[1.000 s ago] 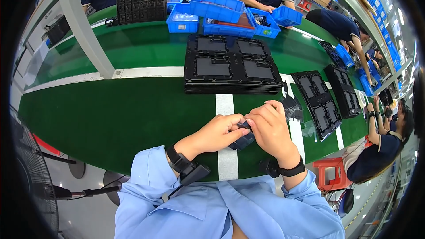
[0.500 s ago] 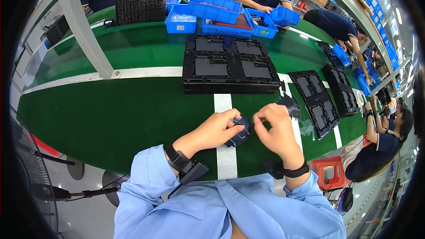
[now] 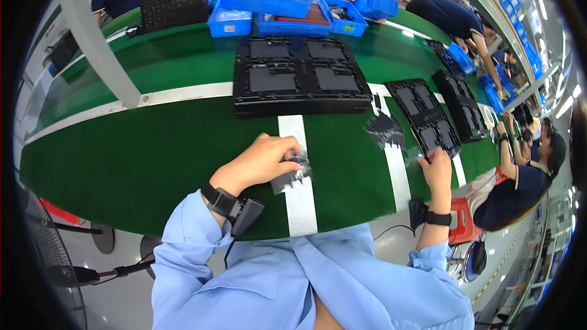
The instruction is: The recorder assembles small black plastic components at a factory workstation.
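My left hand [image 3: 260,162] is closed on a small dark, flat part [image 3: 286,181], held over the white strip on the green table. The part is blurred, with a bright glint near my thumb. My right hand [image 3: 438,172] has reached over to the near edge of a black tray with square panels [image 3: 422,107]. Its thumb and fingers are pinched beside a piece of clear film; what they hold, if anything, is too small to make out. Left of that tray lies a loose pile of thin dark pieces [image 3: 385,131].
A stack of black trays [image 3: 299,104] stands ahead, with another stack [image 3: 460,107] at right. Blue bins [image 3: 275,0] sit beyond on the green table [image 3: 153,165]. A grey post [image 3: 101,43] rises at left. Co-workers are across and at right; a fan [image 3: 49,238] stands left.
My right hand has left the dark part and moved right to the black tray's edge. My left hand still holds the part, now tilted differently. The whole view has shifted slightly.
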Motion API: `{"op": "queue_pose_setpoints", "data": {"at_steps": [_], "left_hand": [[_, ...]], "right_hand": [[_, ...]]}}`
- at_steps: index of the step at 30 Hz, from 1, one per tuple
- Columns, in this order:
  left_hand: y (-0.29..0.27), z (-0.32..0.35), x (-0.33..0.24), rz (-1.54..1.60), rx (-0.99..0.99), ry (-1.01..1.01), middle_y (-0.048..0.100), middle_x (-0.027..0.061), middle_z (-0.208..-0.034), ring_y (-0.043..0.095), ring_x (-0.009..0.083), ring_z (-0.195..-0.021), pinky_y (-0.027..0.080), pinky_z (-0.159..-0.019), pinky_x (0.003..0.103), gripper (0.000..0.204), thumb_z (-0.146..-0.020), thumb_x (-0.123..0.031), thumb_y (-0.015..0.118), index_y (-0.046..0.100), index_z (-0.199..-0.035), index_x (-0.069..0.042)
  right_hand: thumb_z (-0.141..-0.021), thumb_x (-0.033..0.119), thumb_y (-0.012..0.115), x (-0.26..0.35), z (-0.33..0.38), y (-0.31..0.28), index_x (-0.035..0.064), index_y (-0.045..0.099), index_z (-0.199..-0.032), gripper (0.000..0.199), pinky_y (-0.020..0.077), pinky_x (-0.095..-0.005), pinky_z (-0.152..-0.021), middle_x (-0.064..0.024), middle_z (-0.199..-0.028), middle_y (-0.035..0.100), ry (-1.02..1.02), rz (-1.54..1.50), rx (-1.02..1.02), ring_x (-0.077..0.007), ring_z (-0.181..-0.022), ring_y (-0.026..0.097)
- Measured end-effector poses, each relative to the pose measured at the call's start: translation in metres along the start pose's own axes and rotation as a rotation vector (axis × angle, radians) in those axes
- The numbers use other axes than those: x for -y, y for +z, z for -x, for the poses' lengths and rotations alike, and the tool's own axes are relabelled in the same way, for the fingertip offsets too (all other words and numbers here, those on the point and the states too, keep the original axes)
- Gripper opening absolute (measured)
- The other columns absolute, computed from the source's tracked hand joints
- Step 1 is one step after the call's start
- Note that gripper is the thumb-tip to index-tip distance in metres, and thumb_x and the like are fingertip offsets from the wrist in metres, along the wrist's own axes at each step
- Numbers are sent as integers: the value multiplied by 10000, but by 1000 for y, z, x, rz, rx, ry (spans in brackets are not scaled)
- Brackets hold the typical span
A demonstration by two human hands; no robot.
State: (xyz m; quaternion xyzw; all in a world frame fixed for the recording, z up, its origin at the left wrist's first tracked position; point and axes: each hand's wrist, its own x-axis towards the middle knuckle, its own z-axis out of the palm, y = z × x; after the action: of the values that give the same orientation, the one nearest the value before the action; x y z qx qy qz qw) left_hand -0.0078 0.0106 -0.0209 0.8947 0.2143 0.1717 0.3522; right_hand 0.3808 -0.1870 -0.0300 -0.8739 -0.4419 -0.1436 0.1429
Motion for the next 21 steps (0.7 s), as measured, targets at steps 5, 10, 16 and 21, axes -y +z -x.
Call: {"op": "queue_pose_setpoints", "data": {"at_steps": [5, 10, 16, 21], "left_hand": [[1, 10, 3, -342, -116, -103, 514, 144, -1075, 467, 291, -1062, 340, -883, 374, 784, -644, -431, 814, 486, -1190, 25], [-6, 14, 4, -318, -164, -184, 486, 127, -1020, 461, 286, -1031, 337, -884, 371, 862, -528, -481, 873, 487, -1131, -1], [-6, 15, 8, -322, -166, -169, 481, 122, -1001, 464, 288, -1001, 334, -870, 372, 842, -510, -481, 877, 490, -1099, -21], [-5, 17, 12, -304, -207, -93, 485, 128, -986, 461, 291, -978, 342, -836, 376, 838, -515, -495, 868, 487, -1074, -2]], "right_hand": [[-735, 159, 748, 36, -6, -34, 9, 564, -866, 271, 477, -399, -717, -147, -821, 606, -80, 4, -25, -322, -790, 592], [-864, 122, 654, 140, -38, -74, -11, 612, -952, 165, 474, -256, -692, -62, -826, 631, -367, -756, 480, -130, -768, 592], [-867, 266, 650, 290, -92, -10, -6, 615, -1041, 325, 464, -384, -875, -184, -1067, 586, -901, -498, 339, -306, -1013, 571], [-708, 509, 751, 330, -129, 14, -10, 641, -1004, 607, 469, -407, -888, -239, -1088, 567, -836, -210, 547, -381, -1010, 559]]}}
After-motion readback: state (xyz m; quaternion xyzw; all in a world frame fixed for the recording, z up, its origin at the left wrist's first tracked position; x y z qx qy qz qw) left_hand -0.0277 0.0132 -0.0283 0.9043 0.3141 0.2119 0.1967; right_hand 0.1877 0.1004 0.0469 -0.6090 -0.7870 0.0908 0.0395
